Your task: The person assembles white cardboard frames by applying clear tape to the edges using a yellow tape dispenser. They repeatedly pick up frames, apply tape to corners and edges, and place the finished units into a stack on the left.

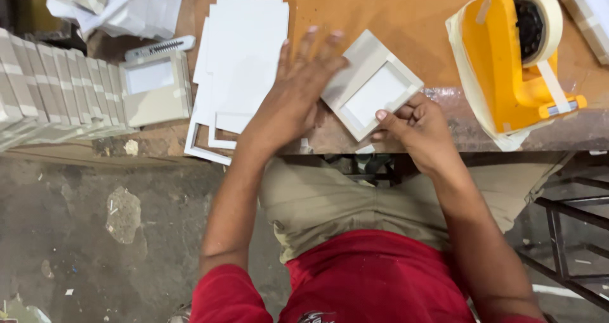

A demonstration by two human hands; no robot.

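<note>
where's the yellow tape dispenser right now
In the head view, the yellow tape dispenser stands on the wooden table at the upper right, just beyond the right hand and the small grey frame that both hands touch.

A craft workshop: worn workbench [393, 6], tape dispenser [514, 57], stacked frames [57, 85].

Even bright light on bench, floor dimmer; slight motion blur on fingers [315, 41].
</note>
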